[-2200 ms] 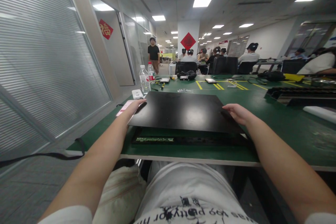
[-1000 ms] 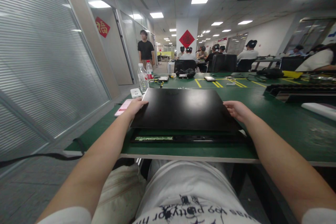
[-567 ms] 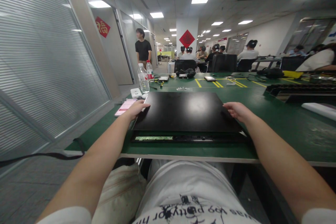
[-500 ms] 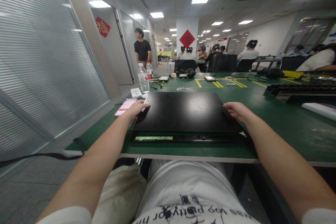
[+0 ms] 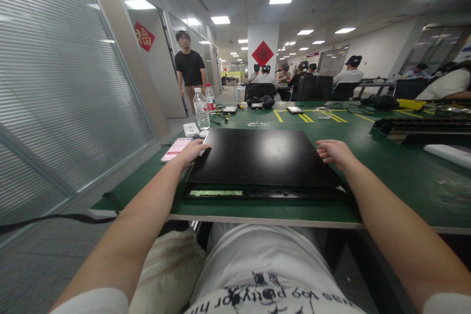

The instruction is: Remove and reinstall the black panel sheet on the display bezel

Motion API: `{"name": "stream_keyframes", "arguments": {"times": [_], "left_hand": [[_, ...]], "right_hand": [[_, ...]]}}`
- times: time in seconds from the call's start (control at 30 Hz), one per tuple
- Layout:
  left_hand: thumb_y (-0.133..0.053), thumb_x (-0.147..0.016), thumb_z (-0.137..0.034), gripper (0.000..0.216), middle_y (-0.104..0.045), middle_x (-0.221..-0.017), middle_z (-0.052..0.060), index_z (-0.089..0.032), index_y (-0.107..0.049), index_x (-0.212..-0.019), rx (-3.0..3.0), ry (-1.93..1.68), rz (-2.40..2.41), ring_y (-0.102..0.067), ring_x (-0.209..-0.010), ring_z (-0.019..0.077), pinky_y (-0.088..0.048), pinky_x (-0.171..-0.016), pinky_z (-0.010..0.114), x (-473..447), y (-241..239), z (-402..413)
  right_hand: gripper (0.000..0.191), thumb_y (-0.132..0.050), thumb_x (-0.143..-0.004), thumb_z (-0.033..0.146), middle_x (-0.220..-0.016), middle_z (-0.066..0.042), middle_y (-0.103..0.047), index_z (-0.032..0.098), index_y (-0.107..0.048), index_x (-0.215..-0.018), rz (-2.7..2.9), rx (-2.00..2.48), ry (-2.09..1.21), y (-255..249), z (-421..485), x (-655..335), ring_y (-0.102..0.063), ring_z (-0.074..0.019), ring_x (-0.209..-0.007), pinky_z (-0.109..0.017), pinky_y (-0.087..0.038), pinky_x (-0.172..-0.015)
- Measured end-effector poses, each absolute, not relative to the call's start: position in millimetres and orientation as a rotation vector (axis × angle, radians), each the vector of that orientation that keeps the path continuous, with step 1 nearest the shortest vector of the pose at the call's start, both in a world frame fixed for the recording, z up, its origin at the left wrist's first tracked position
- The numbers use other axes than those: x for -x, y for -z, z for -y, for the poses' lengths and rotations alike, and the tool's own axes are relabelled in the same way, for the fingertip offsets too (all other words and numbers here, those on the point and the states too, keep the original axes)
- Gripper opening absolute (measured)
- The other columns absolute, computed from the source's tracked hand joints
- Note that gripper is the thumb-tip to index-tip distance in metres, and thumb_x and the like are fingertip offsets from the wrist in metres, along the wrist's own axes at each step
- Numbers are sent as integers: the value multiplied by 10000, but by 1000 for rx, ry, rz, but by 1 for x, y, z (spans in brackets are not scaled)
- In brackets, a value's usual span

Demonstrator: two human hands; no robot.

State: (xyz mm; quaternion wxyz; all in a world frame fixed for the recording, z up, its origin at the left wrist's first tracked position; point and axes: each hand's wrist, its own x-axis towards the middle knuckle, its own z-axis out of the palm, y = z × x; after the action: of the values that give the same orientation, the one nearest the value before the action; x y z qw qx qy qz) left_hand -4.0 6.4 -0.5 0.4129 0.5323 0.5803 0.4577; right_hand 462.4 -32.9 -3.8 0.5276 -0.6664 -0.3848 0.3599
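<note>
A glossy black display panel (image 5: 253, 159) lies over a black frame (image 5: 294, 195) at the table's near side. Along the frame's near strip, a green circuit board (image 5: 216, 193) shows below the panel's edge. My left hand (image 5: 192, 152) grips the panel's left edge, thumb on top and fingers underneath, partly hidden. Just off the right edge, my right hand (image 5: 336, 153) has its fingers apart and holds nothing.
On the green table (image 5: 390, 181), a phone (image 5: 177, 150), a white case (image 5: 191, 130) and two bottles, the nearer a water bottle (image 5: 201, 110), stand left. Black strips (image 5: 415, 130) and a white bar (image 5: 447, 156) lie right. A person (image 5: 190, 68) stands beyond.
My right hand has shifted slightly right, off the panel's edge. My left hand keeps its grip. The person at the back has moved left and turned toward the table.
</note>
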Motion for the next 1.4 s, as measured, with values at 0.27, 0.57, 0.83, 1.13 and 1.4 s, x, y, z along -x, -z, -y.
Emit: {"name": "stream_keyframes", "arguments": {"times": [0.27, 0.57, 0.83, 1.13, 1.4], "left_hand": [[-919, -475, -412, 488, -811, -871, 94, -172, -766, -872, -1456, -1090, -1472, -755, -844, 319, -534, -672, 345, 7, 5, -10], [-937, -429, -418, 514, -808, -815, 82, -178, -767, -851, -1472, -1097, -1479, -760, -807, 326, -539, -666, 355, 9, 8, -13], [-874, -471, -409, 397, -788, -776, 77, -181, -775, -781, -1479, -1080, -1492, -730, -777, 305, -507, -645, 336, 10, 10, -13], [-855, -517, -441, 332, -642, -602, 30, -184, -744, -696, -1517, -1089, -1596, -553, -559, 204, -324, -508, 290, 7, 9, -10], [-828, -572, -451, 295, -550, -520, -19, -188, -739, -671, -1556, -1195, -1721, -503, -549, 178, -331, -512, 277, 12, 16, -18]], "right_hand": [[194, -611, -797, 35, -582, -8, -625, 139, -660, -953, 944, 1629, -798, 7, 33, -462, -541, -96, -433, -176, -421, -395], [175, -601, -817, 8, -559, -35, -632, 134, -672, -915, 959, 1639, -732, 7, 34, -461, -551, -106, -428, -186, -425, -416], [161, -664, -794, 31, -576, -57, -655, 130, -689, -919, 966, 1647, -724, 12, 29, -466, -571, -121, -431, -193, -423, -414], [136, -628, -845, 68, -580, -46, -654, 136, -681, -951, 996, 1671, -712, 14, 28, -469, -568, -114, -434, -191, -431, -415], [164, -650, -800, 33, -586, -54, -662, 137, -699, -917, 978, 1633, -699, 13, 28, -468, -578, -123, -440, -202, -438, -423]]}}
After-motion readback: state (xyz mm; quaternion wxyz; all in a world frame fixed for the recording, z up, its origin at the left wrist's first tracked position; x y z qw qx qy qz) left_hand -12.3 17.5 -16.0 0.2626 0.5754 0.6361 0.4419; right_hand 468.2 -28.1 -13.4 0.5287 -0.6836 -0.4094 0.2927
